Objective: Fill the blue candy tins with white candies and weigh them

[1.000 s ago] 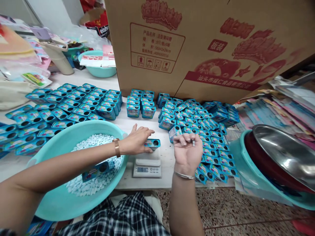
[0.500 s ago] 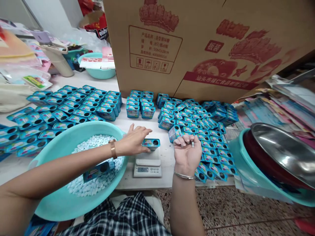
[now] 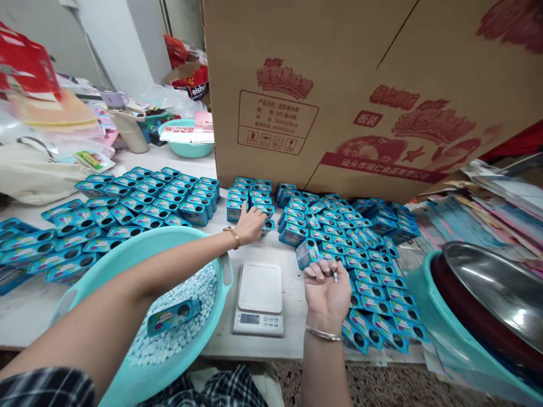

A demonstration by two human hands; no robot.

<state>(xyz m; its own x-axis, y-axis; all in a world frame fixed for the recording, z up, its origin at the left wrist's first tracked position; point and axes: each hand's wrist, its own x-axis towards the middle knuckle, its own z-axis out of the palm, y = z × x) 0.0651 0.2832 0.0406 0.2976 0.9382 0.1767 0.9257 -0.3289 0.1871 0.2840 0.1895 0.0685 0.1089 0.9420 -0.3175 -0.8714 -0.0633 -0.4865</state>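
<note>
- Tin [image 3: 267, 225] has left the scale [image 3: 259, 287], now bare, and joins the stacked tins [image 3: 248, 195]; left hand [image 3: 249, 224] lies over it, fingers extended.
- Right hand [image 3: 326, 288] stays curled, pinching a white tablet [image 3: 335, 277].

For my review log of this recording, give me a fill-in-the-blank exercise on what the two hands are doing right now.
1. The left hand rests on the blue tins stacked before the big ___ box.
2. The right hand pinches one small white ___.
3. A single tin lies inside the teal ___.
Missing words: cardboard; tablet; basin.
</note>
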